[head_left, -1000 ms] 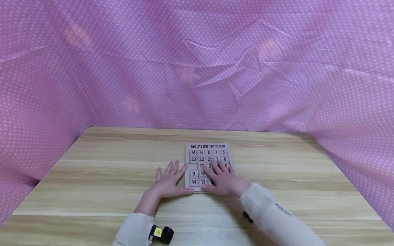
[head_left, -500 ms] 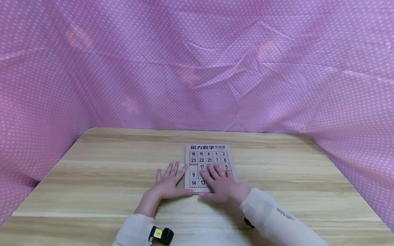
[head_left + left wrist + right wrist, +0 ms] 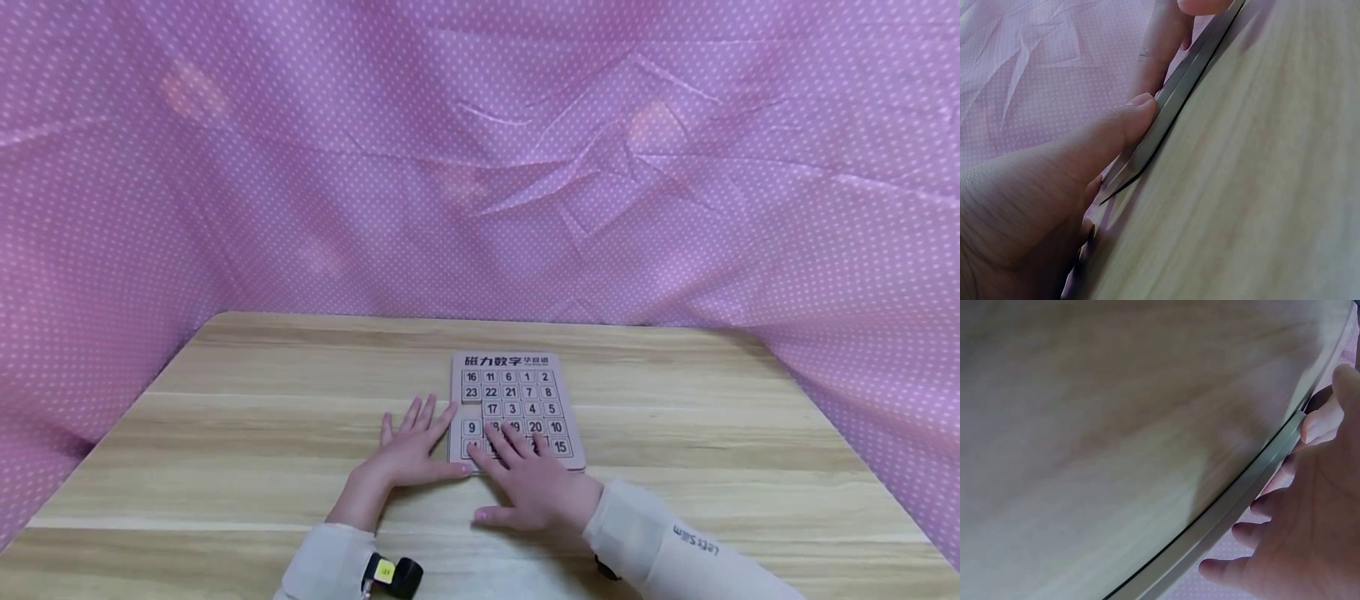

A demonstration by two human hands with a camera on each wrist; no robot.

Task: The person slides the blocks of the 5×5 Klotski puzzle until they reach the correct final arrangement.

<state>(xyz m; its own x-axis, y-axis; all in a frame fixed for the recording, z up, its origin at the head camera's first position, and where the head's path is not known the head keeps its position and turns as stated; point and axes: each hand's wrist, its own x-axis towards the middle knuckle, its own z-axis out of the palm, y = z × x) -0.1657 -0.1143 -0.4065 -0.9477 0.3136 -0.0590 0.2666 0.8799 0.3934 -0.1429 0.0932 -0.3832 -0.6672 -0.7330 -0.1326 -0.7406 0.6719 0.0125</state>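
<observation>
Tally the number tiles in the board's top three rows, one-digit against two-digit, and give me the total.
One-digit tiles: 8
Two-digit tiles: 6
Total: 14

Left edge: blocked, as the left hand [image 3: 411, 457] splayed along the number board [image 3: 567, 417]!
Bottom two rows: partly shut off by the right hand [image 3: 534, 490] over the tiles [image 3: 511, 392].
Top rows: uncovered, reachable from far or right!
Between the hands: a slim lane, no more.
Between the sleeves [image 3: 637, 525]: wider wood, though a black device [image 3: 406, 577] jutted in.
Beyond: bare tabletop [image 3: 300, 358], then the pink curtain [image 3: 480, 183] walled it off!
</observation>
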